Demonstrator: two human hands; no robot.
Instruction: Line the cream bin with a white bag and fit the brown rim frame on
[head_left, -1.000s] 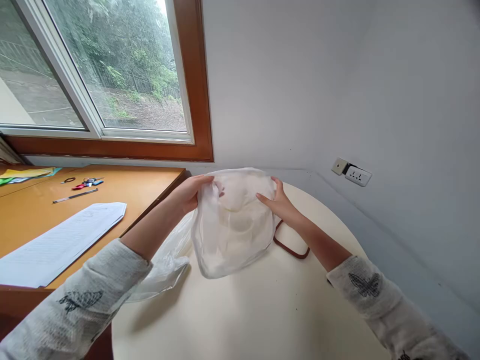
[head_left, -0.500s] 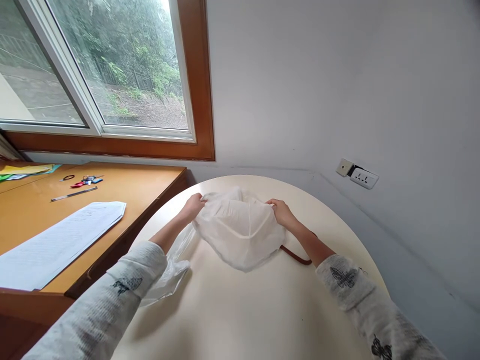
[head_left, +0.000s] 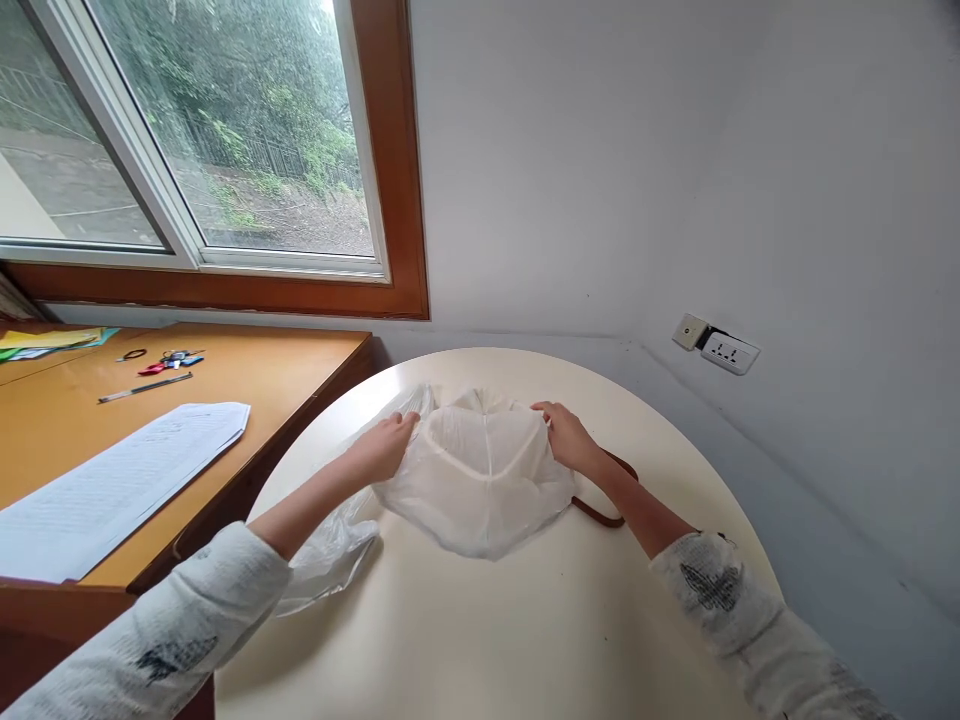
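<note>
A thin, white, see-through piece of cloth (head_left: 480, 510), with a curved band across its upper part, is spread over the far half of the round table. At its upper left edge, my left hand (head_left: 390, 445) grips the cloth, fingers closed. My right hand (head_left: 566, 435) pinches its upper right edge. Under my right forearm a brown curved strip (head_left: 596, 513) sticks out on the table; its other end is hidden. Beside and beneath my left forearm lies a crumpled clear plastic bag (head_left: 330, 560), reaching up toward the cloth.
The cream round table (head_left: 495, 640) stands against the wall. To the left is a wooden desk (head_left: 277, 360) with papers (head_left: 135, 490), a pen (head_left: 146, 388) and keys (head_left: 176, 360). A wall socket (head_left: 729, 352) is at right, and a window (head_left: 247, 140) at upper left.
My left hand has moved slightly nearer and turned, its grip on the cloth shifted. The cloth's near edge has come a little toward me, and its upper part lies differently. My right hand stays about in place.
</note>
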